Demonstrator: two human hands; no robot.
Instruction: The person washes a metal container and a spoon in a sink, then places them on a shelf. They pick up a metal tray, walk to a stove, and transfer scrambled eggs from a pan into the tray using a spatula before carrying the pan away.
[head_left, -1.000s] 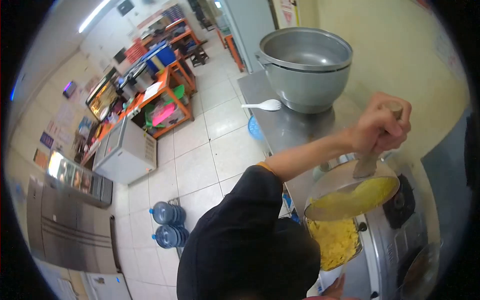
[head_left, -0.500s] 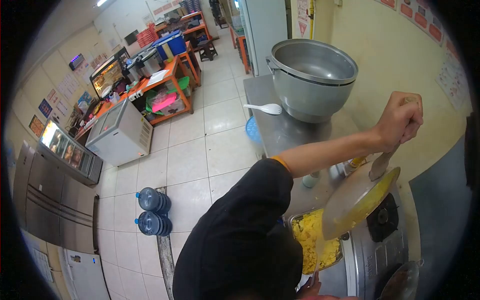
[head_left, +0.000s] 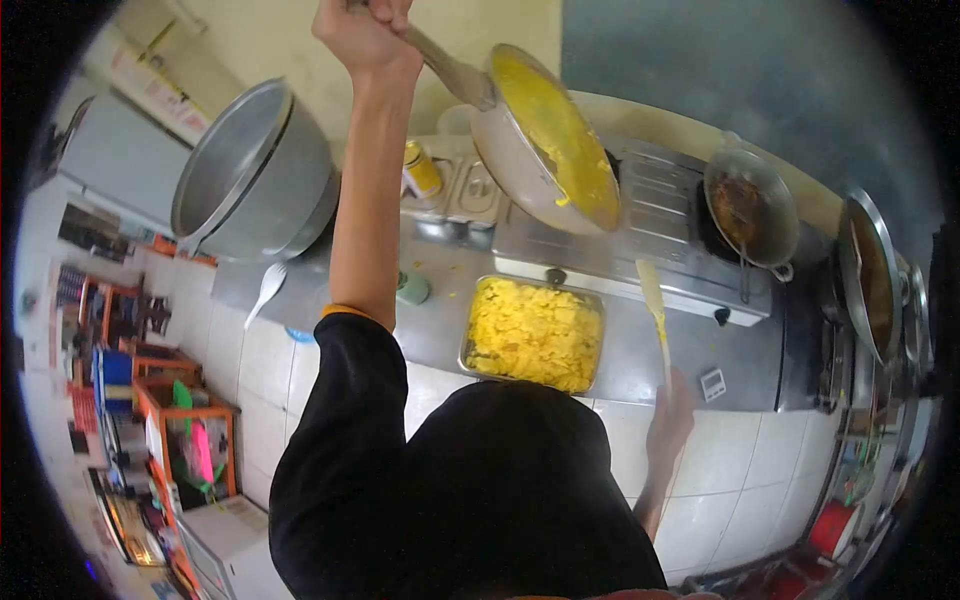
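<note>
We see the left hand (head_left: pixel 368 30) raised high, its grip closed around the handle of a pan (head_left: pixel 545 140), which is tilted steeply above the stove (head_left: pixel 640 250); yellow egg coats the inside. The right hand (head_left: pixel 672 420) holds a spatula (head_left: pixel 655 310) upright, just beside a metal tray (head_left: pixel 534 333) full of yellow egg on the tabletop (head_left: pixel 440 330). A big grey pot (head_left: pixel 255 175) stands at the left.
</note>
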